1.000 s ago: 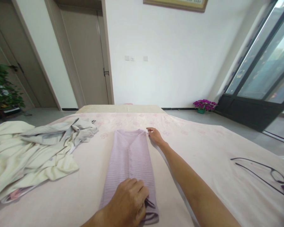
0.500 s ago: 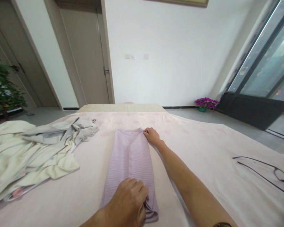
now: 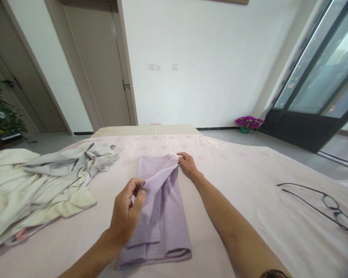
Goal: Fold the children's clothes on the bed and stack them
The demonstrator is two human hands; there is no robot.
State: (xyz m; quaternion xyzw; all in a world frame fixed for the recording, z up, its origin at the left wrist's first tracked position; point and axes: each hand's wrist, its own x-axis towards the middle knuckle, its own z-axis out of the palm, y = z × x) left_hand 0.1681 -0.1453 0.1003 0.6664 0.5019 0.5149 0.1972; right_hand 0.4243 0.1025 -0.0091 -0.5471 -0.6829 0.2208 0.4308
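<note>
A folded lavender striped shirt (image 3: 176,216) lies in front of me, its neckline at the far end. My left hand (image 3: 127,208) pinches an edge of its upper layer between thumb and fingers, raised over the left side of the shirt. The lifted cloth stretches taut toward the far right shoulder. There my right hand (image 3: 188,164) grips the shirt's corner near the collar, its index finger sticking out a little. Under the raised layer, more folded layers show at the near hem.
The shirt rests on a pale pink flowered sheet (image 3: 226,193). Crumpled cream and grey clothes (image 3: 46,189) lie to the left. Black-framed eyeglasses (image 3: 333,208) with unfolded temples lie at the right. Purple flowers (image 3: 248,122) stand on the floor beyond.
My left hand has moved up and left from the near hem, lifting a layer of the shirt with it. My right hand stays at the far right corner.
</note>
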